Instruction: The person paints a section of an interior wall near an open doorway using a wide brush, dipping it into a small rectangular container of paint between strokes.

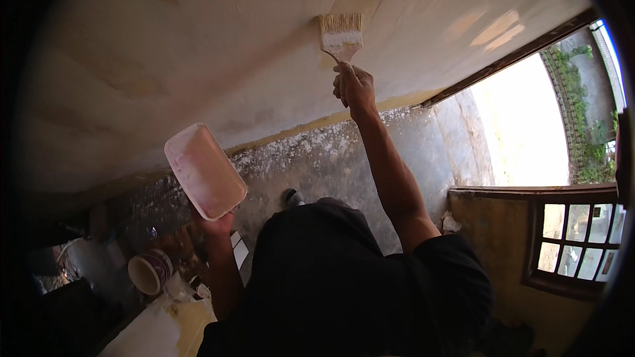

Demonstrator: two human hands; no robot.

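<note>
My right hand [356,89] is closed round the handle of a wide paintbrush [342,38], arm stretched out ahead. The brush's pale, paint-caked bristles point away from me, at the wall [264,39]; whether they touch it I cannot tell. That wall is whitish and streaky, with tan patches showing through. Lower left, my left hand [215,223] holds up a shallow rectangular tray [206,172] with rounded corners and a pinkish-white inside. The tray hides most of the left fingers, which grip it at its near end.
White spatters cover the grey floor [311,158] along the wall's foot. A bucket [149,272] stands at lower left beside crumpled plastic [178,289]. To the right are a bright doorway [522,119] and a barred window [577,241] in a low wall.
</note>
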